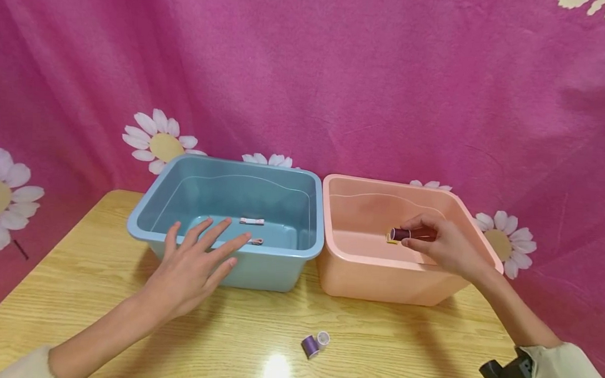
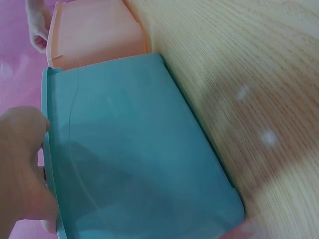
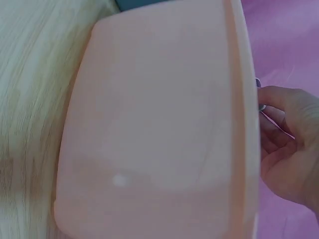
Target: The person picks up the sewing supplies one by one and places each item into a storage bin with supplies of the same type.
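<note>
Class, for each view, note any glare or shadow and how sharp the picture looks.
Head: white glare on the table at the frame's bottom, fairly sharp overall; left wrist: two pale glare spots on the table, shadow across the blue bin; right wrist: small white glare on the peach bin, softer detail.

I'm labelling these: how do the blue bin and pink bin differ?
The blue bin stands left, the pink bin right. The blue bin shows two small items inside; the pink bin, a yellow item. The left hand is spread at the blue bin; the right hand pinches a dark spool above the pink bin. Both are open-topped, on the table.
</note>
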Motion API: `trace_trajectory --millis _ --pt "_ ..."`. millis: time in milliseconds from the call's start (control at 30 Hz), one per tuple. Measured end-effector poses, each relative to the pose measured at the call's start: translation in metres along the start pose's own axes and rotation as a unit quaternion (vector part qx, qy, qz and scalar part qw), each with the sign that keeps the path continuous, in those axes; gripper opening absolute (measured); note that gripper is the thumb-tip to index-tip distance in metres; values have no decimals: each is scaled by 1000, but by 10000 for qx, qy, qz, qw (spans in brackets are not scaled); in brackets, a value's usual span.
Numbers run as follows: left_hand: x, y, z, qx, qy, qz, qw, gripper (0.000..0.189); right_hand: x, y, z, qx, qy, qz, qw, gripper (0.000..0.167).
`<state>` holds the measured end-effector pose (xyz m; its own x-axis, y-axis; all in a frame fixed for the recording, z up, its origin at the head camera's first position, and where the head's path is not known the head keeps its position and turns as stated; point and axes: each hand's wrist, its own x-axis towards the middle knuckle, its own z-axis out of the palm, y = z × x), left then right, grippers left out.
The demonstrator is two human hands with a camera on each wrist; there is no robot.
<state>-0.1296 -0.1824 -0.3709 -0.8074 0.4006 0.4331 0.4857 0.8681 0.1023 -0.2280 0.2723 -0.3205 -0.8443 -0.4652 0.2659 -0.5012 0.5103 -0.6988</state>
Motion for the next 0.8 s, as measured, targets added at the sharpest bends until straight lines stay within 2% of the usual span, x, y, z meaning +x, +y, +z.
trace_trajectory --millis 300,467,633,800 --pt "0 -1 1 83 76 54 9999 51 16 26 0 113 -376 538 9978 20" --pt "0 -1 2 79 32 35 10000 52 25 39 1 44 -952 811 9921 18" --pt "1 -1 3 44 0 58 10000 52 31 49 1 -197 -1525 748 9853 16" --pt "1 -1 3 13 12 35 10000 52 38 51 3 -369 -1872 807 9783 16"
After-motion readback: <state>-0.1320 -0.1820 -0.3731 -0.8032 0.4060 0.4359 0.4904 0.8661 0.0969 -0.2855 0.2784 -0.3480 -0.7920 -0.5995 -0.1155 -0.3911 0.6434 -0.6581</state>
